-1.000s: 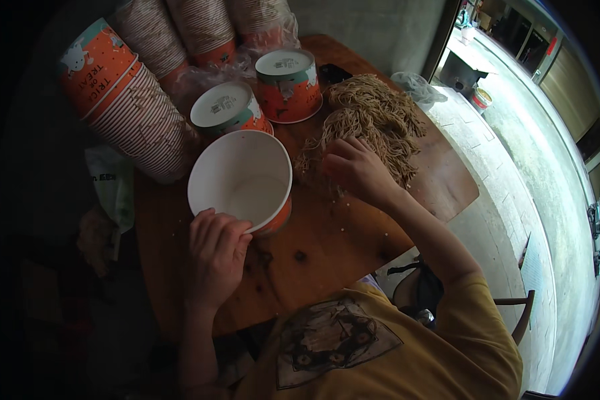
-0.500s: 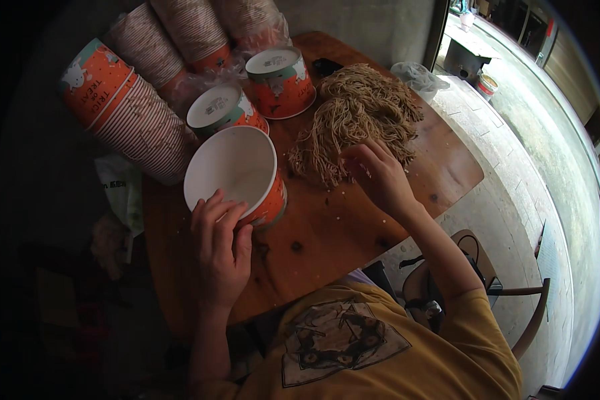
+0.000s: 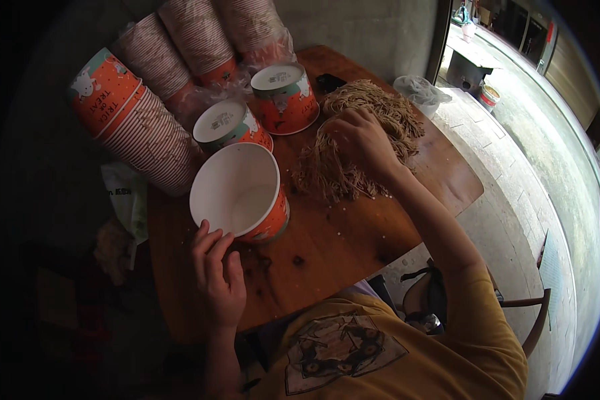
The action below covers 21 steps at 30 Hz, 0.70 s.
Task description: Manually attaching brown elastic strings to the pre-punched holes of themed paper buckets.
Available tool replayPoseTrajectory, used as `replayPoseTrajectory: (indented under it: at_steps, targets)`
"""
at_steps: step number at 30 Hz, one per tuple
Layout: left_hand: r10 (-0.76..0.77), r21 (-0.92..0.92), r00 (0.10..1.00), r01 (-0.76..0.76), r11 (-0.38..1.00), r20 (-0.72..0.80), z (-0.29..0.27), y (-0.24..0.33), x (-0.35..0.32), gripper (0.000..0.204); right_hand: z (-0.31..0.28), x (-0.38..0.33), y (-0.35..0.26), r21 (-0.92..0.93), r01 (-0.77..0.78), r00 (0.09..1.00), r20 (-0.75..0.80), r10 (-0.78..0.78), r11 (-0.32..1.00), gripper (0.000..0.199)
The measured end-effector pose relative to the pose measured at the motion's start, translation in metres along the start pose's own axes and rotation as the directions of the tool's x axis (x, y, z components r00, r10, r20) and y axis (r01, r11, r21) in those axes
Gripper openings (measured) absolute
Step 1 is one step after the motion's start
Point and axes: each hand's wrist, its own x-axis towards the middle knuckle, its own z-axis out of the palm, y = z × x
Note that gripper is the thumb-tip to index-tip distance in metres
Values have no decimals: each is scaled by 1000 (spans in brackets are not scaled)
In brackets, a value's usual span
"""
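Two hands: left (image 3: 219,277) fingers steady round paper tub (image 3: 239,192); right (image 3: 360,137) fingers clutch stringy noodles (image 3: 353,153).

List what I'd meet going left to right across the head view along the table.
Stacked paper cups lying on their side → left hand → open empty paper tub → right hand on the pile of dry noodles → clear plastic bag.

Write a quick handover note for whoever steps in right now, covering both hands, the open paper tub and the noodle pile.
Left hand: fingertips on the rim of the open paper tub, steadying it; the tub is tilted and looks empty.
Right hand: fingers dug into the pile of dry brown noodles on the wooden table.
Done: two lidded tubs stand behind.
Left: no noodles in the open tub yet; it has no lid.
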Motion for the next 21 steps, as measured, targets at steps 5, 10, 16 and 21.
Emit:
replayPoseTrajectory:
  at_steps: [5, 10, 16, 21]
  targets:
    - [-15, -8, 1000, 15, 1000, -15, 0, -3, -1, 24, 29, 16, 7, 55, 25, 978, 205, -35, 998, 14]
    - [-48, -40, 998, 47, 998, -35, -1, -7, -2, 25, 52, 24, 16, 27, 87, 969, 230, -91, 996, 14]
    - [-48, -24, 999, 47, 999, -15, -4, -10, -2, 25, 64, 29, 11, -102, 113, 914, 400, -63, 988, 15]
    - [-55, -35, 998, 53, 998, -33, -6, -14, -3, 26, 44, 18, -3, 348, -70, 979, 203, -2, 935, 11]
